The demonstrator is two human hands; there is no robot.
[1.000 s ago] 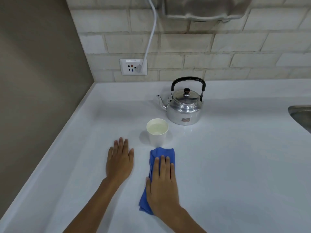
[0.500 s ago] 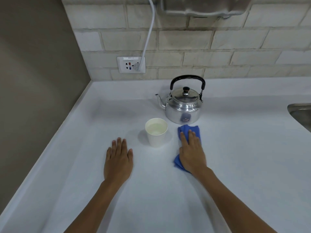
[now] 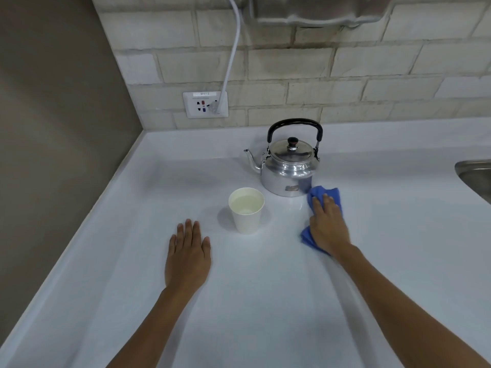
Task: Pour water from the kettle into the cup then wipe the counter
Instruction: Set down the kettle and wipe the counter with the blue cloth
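Observation:
A shiny metal kettle [image 3: 289, 167] with a black handle stands upright near the back of the white counter [image 3: 265, 301], spout pointing left. In front of it and to the left, a white paper cup [image 3: 246, 211] holds water. My right hand [image 3: 328, 227] presses flat on a blue cloth [image 3: 325, 193] just right of the cup, the cloth's far end touching the kettle's base. My left hand [image 3: 188, 254] rests flat on the counter, fingers together, left of the cup and holding nothing.
A steel sink [image 3: 475, 176] edge shows at the right. A wall socket [image 3: 205, 104] with a white cable plugged in sits on the brick backsplash. A brown wall bounds the counter on the left.
My right hand has slid the blue cloth from in front of the cup away and to the right, up to the kettle's base. My left hand has stayed in place.

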